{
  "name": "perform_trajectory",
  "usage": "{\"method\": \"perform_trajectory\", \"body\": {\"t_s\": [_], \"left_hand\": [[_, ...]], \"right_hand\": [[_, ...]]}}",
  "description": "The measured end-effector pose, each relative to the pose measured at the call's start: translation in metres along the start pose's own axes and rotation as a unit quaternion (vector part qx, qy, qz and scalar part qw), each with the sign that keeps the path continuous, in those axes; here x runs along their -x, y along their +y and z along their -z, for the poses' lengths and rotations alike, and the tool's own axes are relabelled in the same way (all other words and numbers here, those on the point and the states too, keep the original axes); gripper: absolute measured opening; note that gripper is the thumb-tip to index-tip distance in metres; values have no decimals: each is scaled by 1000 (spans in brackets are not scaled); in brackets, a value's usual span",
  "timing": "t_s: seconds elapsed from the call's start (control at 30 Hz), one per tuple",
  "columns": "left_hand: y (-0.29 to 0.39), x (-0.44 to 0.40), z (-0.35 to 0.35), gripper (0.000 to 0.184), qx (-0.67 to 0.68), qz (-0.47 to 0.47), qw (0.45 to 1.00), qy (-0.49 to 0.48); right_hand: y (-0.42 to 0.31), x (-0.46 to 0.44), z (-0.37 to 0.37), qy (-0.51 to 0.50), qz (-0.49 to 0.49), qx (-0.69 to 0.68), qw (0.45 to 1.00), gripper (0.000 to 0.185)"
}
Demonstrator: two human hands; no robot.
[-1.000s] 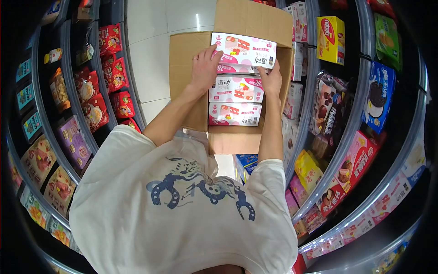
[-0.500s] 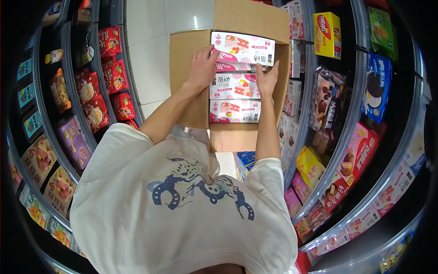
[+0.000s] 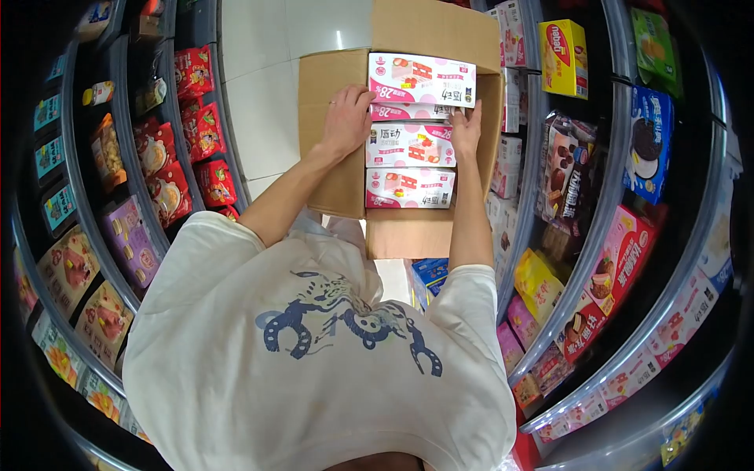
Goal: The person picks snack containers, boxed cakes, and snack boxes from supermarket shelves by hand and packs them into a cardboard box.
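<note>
An open cardboard carton [image 3: 334,82] holds several white-and-pink snack boxes with cake pictures. The rearmost snack box [image 3: 422,79] lies with its broad face toward me, overlapping a second snack box [image 3: 408,112], of which only a strip shows. My left hand [image 3: 348,124] has its fingers curled at the left ends of these two, over the carton's edge. At their right ends my right hand [image 3: 466,132] reaches inside the carton, fingertips pressed to the second box; part of its grip is hidden. Nearer me in the carton are a third snack box [image 3: 410,146] and a fourth [image 3: 408,188].
Shelves with clear plastic edges [image 3: 585,294] curve along both sides, close to my arms. Red snack packs [image 3: 200,125] fill the left side; a yellow box [image 3: 563,59] and a blue cookie pack [image 3: 648,145] stand on the right. Pale floor tiles [image 3: 255,102] show left of the carton.
My right thumb has slid off the rear box's face and the right fingers sit lower, at its end. More of the second box's strip shows. The view has shifted slightly.
</note>
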State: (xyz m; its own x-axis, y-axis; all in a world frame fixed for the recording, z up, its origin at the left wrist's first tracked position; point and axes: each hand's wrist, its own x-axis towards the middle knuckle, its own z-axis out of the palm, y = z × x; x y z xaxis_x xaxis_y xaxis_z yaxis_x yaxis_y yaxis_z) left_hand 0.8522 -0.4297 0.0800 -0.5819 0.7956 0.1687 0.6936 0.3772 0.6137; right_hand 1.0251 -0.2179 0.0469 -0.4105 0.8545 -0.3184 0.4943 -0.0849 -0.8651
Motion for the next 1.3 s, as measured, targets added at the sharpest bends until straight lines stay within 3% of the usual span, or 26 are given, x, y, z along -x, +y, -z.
{"method": "perform_trajectory", "body": {"t_s": [0.2, 0.33, 0.53, 0.77, 0.83, 1.0, 1.07, 1.3], "left_hand": [[-2, 3, -1, 33, -8, -9, 1000, -10], [-4, 4, -2, 31, -10, -13, 1000, -4], [-7, 5, -5, 31, -8, -19, 1000, 16], [-4, 2, -3, 28, 15, -16, 1000, 18], [1, 2, 2, 29, 9, -17, 1000, 18], [5, 2, -1, 33, -40, -9, 999, 14], [5, -6, 2, 32, -58, 3, 998, -7], [7, -24, 6, 28, -99, 1, 993, -66]], "right_hand": [[40, -11, -12, 80, 23, -14, 996, 75], [2, 1, -8, 9, -54, -68, 996, 71], [-2, 5, -8, 0, 1, -90, 996, 72], [1, 7, -7, 0, 14, 43, 999, 79], [6, 13, -7, 28, 17, 22, 999, 78], [10, 62, 15, 24, 23, -34, 999, 71], [29, 90, 37, 0, 44, 19, 999, 68], [54, 236, 125, 94, -45, -75, 992, 65]]}}
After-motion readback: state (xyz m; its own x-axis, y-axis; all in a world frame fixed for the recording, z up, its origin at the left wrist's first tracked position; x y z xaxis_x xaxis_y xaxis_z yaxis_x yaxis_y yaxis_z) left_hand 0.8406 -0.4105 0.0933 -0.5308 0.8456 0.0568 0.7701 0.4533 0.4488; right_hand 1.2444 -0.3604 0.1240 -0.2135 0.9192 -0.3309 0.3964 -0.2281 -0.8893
